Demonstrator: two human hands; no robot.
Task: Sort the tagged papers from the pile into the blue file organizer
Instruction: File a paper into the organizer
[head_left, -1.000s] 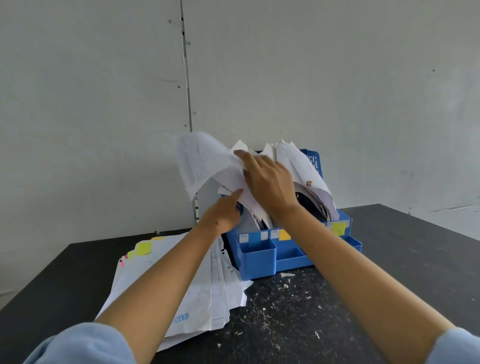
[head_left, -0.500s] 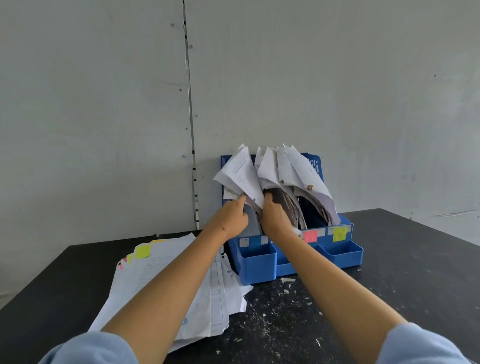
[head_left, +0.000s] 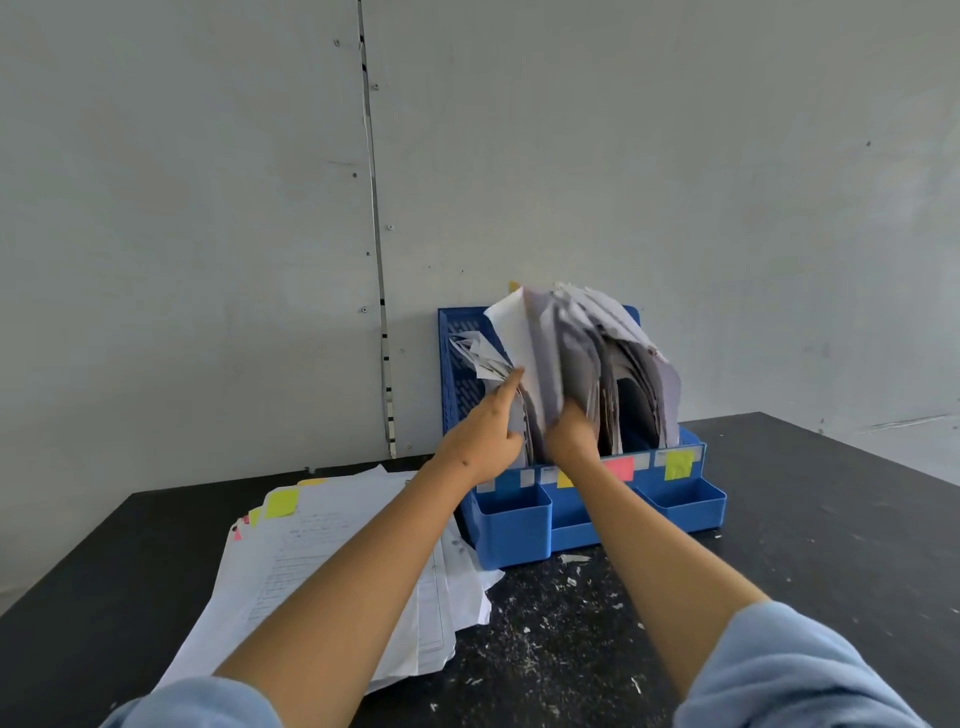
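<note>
The blue file organizer (head_left: 691, 501) stands against the wall, its upright slots stuffed with white papers (head_left: 613, 332). Coloured tags mark its front: yellow, pink, yellow-green. My left hand (head_left: 480, 436) reaches into the left slot with a finger stretched up against a white sheet (head_left: 514, 338). My right hand (head_left: 569, 434) is pushed in among the papers beside it; its fingers are hidden between the sheets. The pile of tagged papers (head_left: 322, 551) lies flat on the table to the left, under my left forearm, with yellow and pink tags at its far corner.
A black table (head_left: 810, 561) holds everything, speckled with small white paper scraps in front of the organizer. A grey wall rises just behind it. The table's right edge runs diagonally at the far right.
The loose sheet held up a second ago has gone down into the organizer's left slot. Both hands have dropped lower and now push in among the standing papers.
</note>
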